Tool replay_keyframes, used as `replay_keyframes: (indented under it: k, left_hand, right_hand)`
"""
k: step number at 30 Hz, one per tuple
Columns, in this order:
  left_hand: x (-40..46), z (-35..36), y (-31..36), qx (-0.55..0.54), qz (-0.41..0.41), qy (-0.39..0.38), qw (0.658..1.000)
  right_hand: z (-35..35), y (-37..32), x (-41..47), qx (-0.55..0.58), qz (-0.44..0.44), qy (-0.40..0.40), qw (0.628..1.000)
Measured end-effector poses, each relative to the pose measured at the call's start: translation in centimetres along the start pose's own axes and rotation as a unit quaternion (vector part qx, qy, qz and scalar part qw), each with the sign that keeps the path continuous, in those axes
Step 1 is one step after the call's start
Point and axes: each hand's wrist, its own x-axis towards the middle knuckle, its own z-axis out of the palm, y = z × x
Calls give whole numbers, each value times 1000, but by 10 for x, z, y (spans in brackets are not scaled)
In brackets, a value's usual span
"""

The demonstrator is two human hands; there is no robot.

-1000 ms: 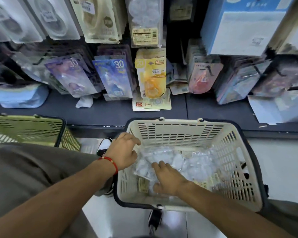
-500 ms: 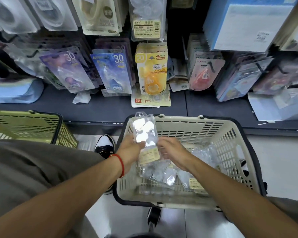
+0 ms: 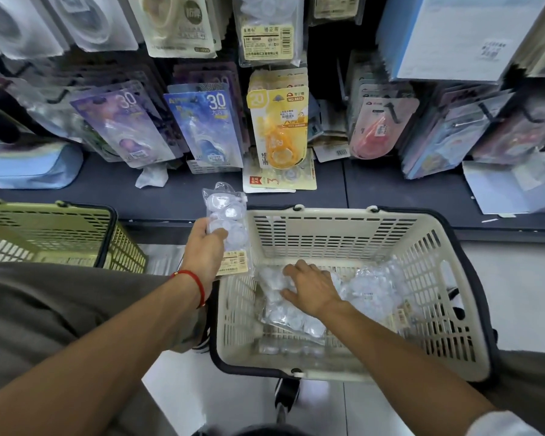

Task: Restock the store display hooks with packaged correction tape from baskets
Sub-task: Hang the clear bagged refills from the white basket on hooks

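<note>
**One pack lifted out, one hand down in the basket**

A person stands over a cream plastic basket (image 3: pixel 343 237) with a dark rim, set on the pale floor in front of a low dark shelf (image 3: pixel 375 187). The left hand (image 3: pixel 206 247), with a red cord at the wrist, holds a clear pack of correction tape (image 3: pixel 225 221) upright just outside the basket's left rim; the fingers are curled round its lower half, and the pack's top edge reaches over the front lip of the shelf. A yellowish label shows at the pack's bottom end.

The right hand (image 3: pixel 310 289) is down inside the basket, fingers spread flat on a heap of the same clear packs (image 3: pixel 291 313) (it presses on them, gripping none that can be seen). More packs lie against the basket's right side.

To the left, well apart from the cream basket, stands a green basket (image 3: pixel 48 234), with a strip of bare floor between the two.

Above the shelf, carded tapes hang crowded on display hooks: purple (image 3: pixel 123 124), blue (image 3: pixel 206 121), yellow (image 3: pixel 279 121), pink (image 3: pixel 378 127). Their lower edges hang close over the shelf.
</note>
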Motion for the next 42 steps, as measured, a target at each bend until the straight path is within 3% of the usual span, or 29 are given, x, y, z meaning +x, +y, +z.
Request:
replay_keyframes:
  k: [3, 7, 11, 16, 18, 20, 22, 26, 30, 32, 34, 35, 36, 38, 40, 42]
  left_hand:
    - [-2, 4, 2, 12, 20, 0, 1000]
    - [-4, 7, 2, 40, 33, -2, 999]
    - [-9, 13, 0, 41, 22, -14, 999]
    - [-20, 18, 4, -31, -24, -41, 998]
    - [-26, 19, 8, -85, -44, -64, 993]
    - [-30, 22, 10, -129, -50, -98, 986]
    - [-31, 25, 10, -165, -36, -114, 979]
    - [-29, 18, 13, -226, 18, -67, 972]
    - [-25, 12, 11, -207, 48, -83, 974]
    - [-21, 11, 9, -169, 68, -63, 981]
    - [-16, 8, 8, -123, 96, -41, 987]
    - [-14, 6, 7, -104, 108, -37, 988]
    - [-12, 5, 5, -90, 116, -36, 989]
    - [-9, 5, -2, -79, 118, -40, 989]
    - [-7, 6, -8, -74, 115, -44, 990]
    - [-5, 8, -11, -72, 115, -41, 990]
  right_hand:
    - [-13, 14, -12, 105, -25, 53, 993]
    - [-57, 37, -20, 344, 29, 138, 928]
    - [-98, 53, -24, 550, 63, 116, 825]
    - [-126, 43, -33, 764, 20, 133, 631]
    - [-123, 27, -35, 804, 21, 113, 583]
    - [-113, 2, -36, 819, 43, 85, 566]
    - [-102, -24, -34, 793, 81, 77, 598]
    - [-84, -46, -30, 714, 127, 46, 687]
    - [-73, -48, -26, 660, 77, -34, 746]
    - [-65, -38, -24, 616, 80, -35, 783]
    - [-50, -18, -23, 455, 99, 4, 885]
    - [-38, -7, -23, 320, 81, 2, 944]
    - [-27, 1, -25, 200, 55, -31, 978]
    - [-8, 6, -27, 69, 5, -71, 995]
    - [-1, 9, -29, 30, -31, -7, 999]
    - [-8, 18, -31, 69, -29, 70, 995]
